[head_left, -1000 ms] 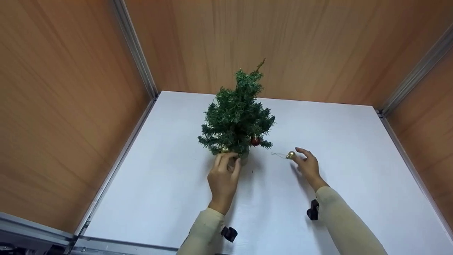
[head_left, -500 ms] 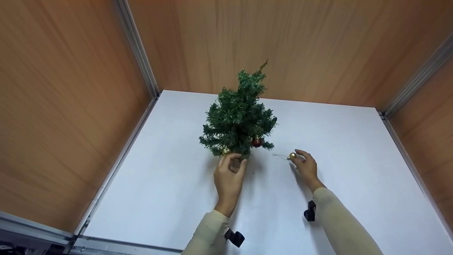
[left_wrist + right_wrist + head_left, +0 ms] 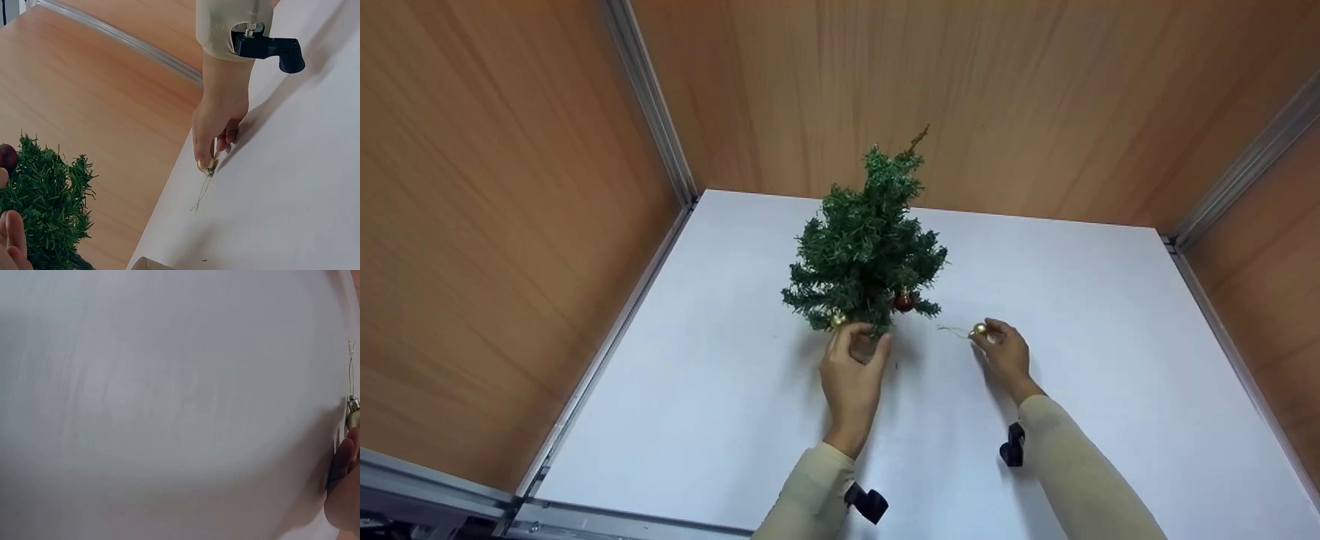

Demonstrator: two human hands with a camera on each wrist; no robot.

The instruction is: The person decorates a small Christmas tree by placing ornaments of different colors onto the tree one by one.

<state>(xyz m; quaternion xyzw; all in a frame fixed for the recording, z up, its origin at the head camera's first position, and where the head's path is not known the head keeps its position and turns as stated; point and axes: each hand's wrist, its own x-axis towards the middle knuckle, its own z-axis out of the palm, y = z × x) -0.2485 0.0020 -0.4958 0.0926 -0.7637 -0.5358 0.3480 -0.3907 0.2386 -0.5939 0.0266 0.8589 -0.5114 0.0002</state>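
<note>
A small green artificial Christmas tree (image 3: 870, 240) stands upright on the white table. My left hand (image 3: 851, 375) is at its lowest front branches, thumb and index finger bent in a loose C and apart at the tips. In the left wrist view its fingertips (image 3: 14, 228) show beside the green needles. A gold bauble (image 3: 838, 319) hangs right above the left fingers, and a dark red bauble (image 3: 904, 301) hangs low on the tree's right side. My right hand (image 3: 1006, 356) pinches another gold bauble (image 3: 979, 328), its thin string loop (image 3: 201, 194) trailing toward the tree.
The white tabletop (image 3: 697, 390) is bordered by wood-grain panels (image 3: 997, 97) at the back and both sides, with metal rails (image 3: 649, 97) at the corners. A tiny dark speck (image 3: 896, 366) lies on the table in front of the tree.
My left hand has shifted to the right along the bottom branches, and its thumb has moved toward the tree's middle. The right hand with its gold bauble has stayed nearly still.
</note>
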